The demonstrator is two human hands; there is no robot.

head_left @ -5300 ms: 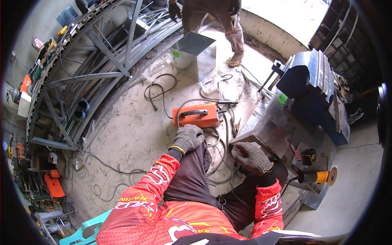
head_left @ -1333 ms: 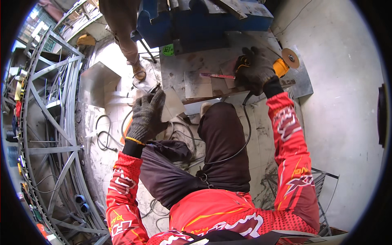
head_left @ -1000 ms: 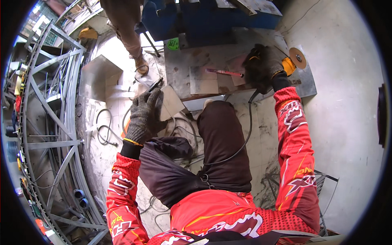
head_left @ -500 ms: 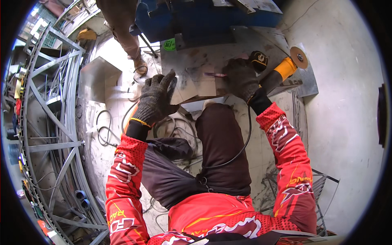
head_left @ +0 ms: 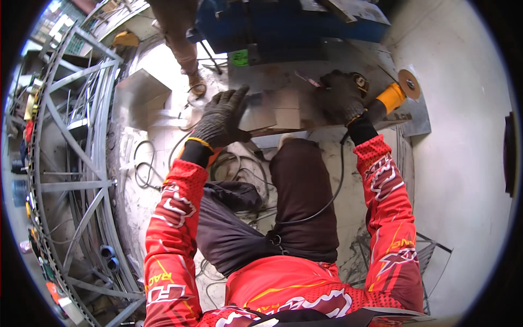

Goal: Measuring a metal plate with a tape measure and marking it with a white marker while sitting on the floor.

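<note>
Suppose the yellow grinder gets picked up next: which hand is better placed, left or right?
Probably the right hand: it is close to the grinder, while the left hand is farther off, by the pale plate. Blur hides whether the right hand holds anything, though.

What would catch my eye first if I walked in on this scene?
Probably the bright red sleeves rising from the lower edge to the gloved left hand, beside the metal bench, and the gloved right hand, over it. Next, the yellow angle grinder with its brown disc, just beyond the right hand. Grey metal framework fills the left side.
</note>
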